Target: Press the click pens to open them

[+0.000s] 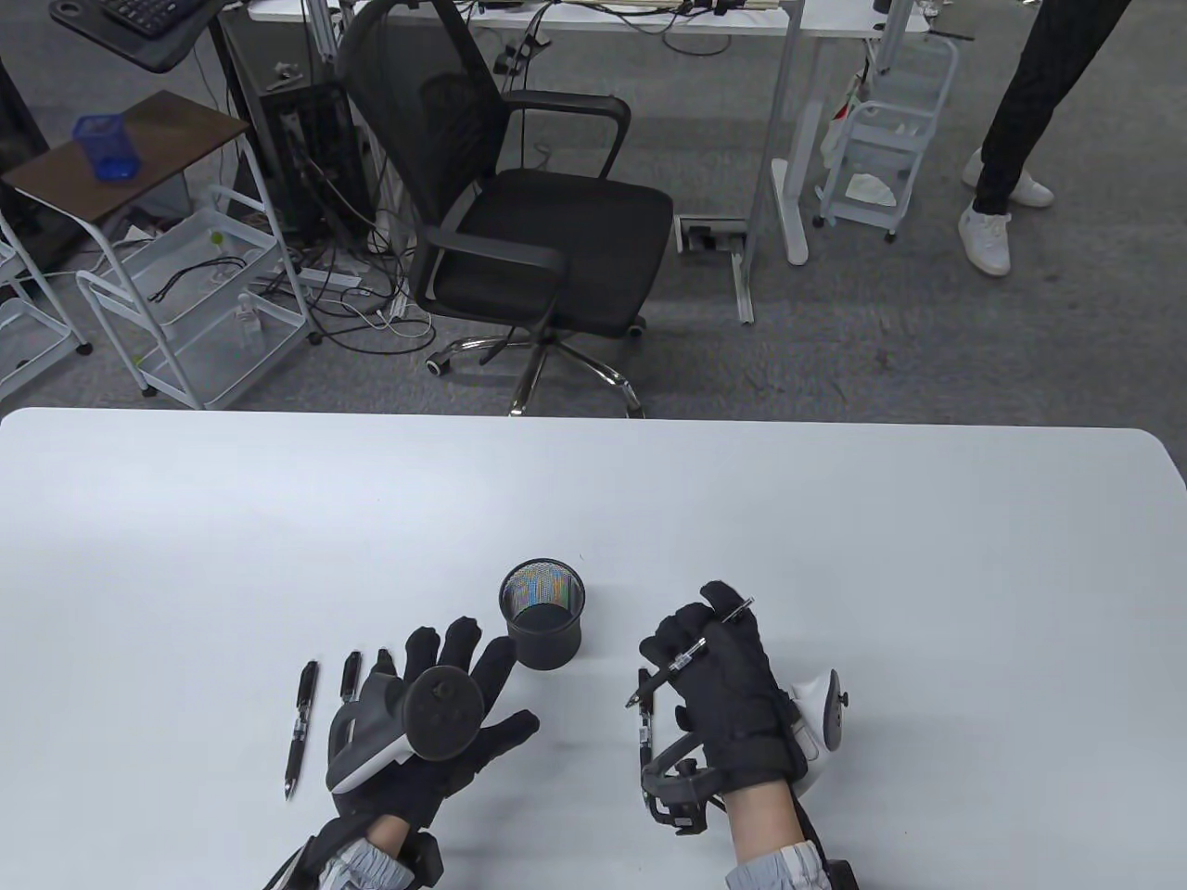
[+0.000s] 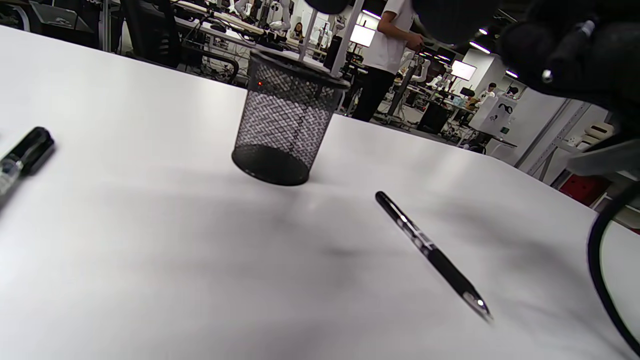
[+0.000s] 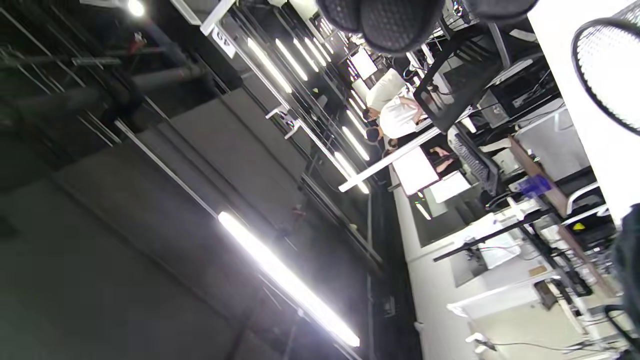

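Observation:
My right hand (image 1: pixel 705 663) grips a black click pen (image 1: pixel 691 654) slantwise above the table, its tip low on the left and its clip end past the fingers at the upper right. A second pen (image 1: pixel 644 723) lies on the table just under that hand; it also shows in the left wrist view (image 2: pixel 432 255). My left hand (image 1: pixel 454 672) is open and empty, fingers spread, palm down over the table. Two more pens lie left of it, one in full view (image 1: pixel 301 728) and one (image 1: pixel 350 675) partly hidden by the hand.
A black mesh pen cup (image 1: pixel 542 626) stands between my hands, close to the left fingertips; it also shows in the left wrist view (image 2: pixel 287 120) and the right wrist view (image 3: pixel 607 70). The white table (image 1: pixel 593 501) ends at a far edge with an office chair (image 1: pixel 529 213) beyond.

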Demonstrator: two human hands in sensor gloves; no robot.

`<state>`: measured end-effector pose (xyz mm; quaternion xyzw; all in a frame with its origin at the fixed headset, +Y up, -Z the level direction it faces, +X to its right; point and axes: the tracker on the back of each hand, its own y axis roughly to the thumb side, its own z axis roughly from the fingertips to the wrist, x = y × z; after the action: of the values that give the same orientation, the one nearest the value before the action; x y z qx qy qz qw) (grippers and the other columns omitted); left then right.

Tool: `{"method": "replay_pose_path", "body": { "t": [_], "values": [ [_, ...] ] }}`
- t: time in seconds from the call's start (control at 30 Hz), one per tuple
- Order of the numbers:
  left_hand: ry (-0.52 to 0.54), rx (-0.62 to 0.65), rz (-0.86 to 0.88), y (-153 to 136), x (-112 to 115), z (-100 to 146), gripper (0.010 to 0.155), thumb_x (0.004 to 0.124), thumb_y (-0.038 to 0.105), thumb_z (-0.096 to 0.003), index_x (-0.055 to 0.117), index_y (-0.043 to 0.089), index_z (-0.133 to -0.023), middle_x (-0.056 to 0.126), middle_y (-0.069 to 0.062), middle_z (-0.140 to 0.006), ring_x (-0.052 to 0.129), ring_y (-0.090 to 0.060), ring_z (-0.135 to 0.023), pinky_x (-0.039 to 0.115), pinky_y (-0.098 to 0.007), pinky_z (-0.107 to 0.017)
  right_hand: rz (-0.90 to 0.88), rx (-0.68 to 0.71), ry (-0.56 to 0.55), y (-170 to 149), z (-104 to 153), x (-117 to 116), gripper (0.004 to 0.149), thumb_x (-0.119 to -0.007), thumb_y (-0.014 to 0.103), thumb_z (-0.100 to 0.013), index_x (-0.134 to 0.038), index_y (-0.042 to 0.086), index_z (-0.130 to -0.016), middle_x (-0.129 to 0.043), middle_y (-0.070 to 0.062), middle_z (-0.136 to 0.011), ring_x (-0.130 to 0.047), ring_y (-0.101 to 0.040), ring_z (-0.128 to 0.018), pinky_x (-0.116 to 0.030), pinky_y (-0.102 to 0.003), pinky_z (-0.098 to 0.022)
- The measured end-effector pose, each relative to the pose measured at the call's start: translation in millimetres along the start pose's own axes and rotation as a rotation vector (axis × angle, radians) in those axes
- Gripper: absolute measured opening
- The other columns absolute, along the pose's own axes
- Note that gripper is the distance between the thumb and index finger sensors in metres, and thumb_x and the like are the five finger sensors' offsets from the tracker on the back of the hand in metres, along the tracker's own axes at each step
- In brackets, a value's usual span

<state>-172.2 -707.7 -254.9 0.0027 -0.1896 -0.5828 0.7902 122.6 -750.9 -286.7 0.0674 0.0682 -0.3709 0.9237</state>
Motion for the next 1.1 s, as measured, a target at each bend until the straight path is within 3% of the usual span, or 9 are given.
{"method": "replay_pose_path", "body": {
  "t": [0.13, 0.33, 0.47, 1.1],
  "values": [
    [-0.003, -0.001, -0.009, 1.2, 0.9, -0.1, 0.076, 0.061, 0.063, -0.0675, 0.036, 0.024, -0.128, 0.015, -0.023, -0.132, 0.014, -0.063, -0.113, 0.022, -0.086, -0.07, -0.154, -0.024, -0.023, -5.1, 3.0, 1.8, 0.05, -0.043, 0.039, -0.072, -0.037, 0.004, -0.108, -0.064, -0.006, -0.086, -0.075, -0.03, -0.071, -0.062, -0.057, -0.067],
    [-0.005, -0.001, -0.012, 1.4, 1.0, -0.2, 0.076, 0.061, 0.063, -0.0675, 0.036, 0.024, -0.127, 0.015, -0.023, -0.132, 0.014, -0.063, -0.113, 0.022, -0.086, -0.07, -0.146, -0.065, -0.024, -8.2, 6.6, 1.7, 0.058, -0.033, 0.057, -0.068, -0.06, 0.011, -0.094, -0.076, 0.003, -0.069, -0.083, -0.02, -0.052, -0.073, -0.046, -0.057],
    [-0.003, 0.0, -0.009, 1.0, 0.9, -0.4, 0.076, 0.061, 0.063, -0.0675, 0.036, 0.024, -0.127, 0.015, -0.023, -0.132, 0.014, -0.063, -0.113, 0.022, -0.086, -0.069, -0.178, -0.08, -0.014, -9.5, 8.0, 0.0, 0.059, -0.029, 0.056, -0.069, -0.065, 0.014, -0.088, -0.078, 0.007, -0.061, -0.085, -0.014, -0.043, -0.078, -0.04, -0.05],
    [0.0, 0.0, -0.008, 0.9, 0.5, -0.4, 0.076, 0.061, 0.063, -0.0675, 0.036, 0.024, -0.127, 0.015, -0.023, -0.132, 0.014, -0.063, -0.113, 0.022, -0.086, -0.069, -0.174, -0.063, -0.007, -9.0, 8.2, 1.2, 0.057, -0.027, 0.05, -0.066, -0.065, 0.013, -0.088, -0.077, 0.008, -0.06, -0.084, -0.013, -0.042, -0.079, -0.039, -0.049]
  ]
}}
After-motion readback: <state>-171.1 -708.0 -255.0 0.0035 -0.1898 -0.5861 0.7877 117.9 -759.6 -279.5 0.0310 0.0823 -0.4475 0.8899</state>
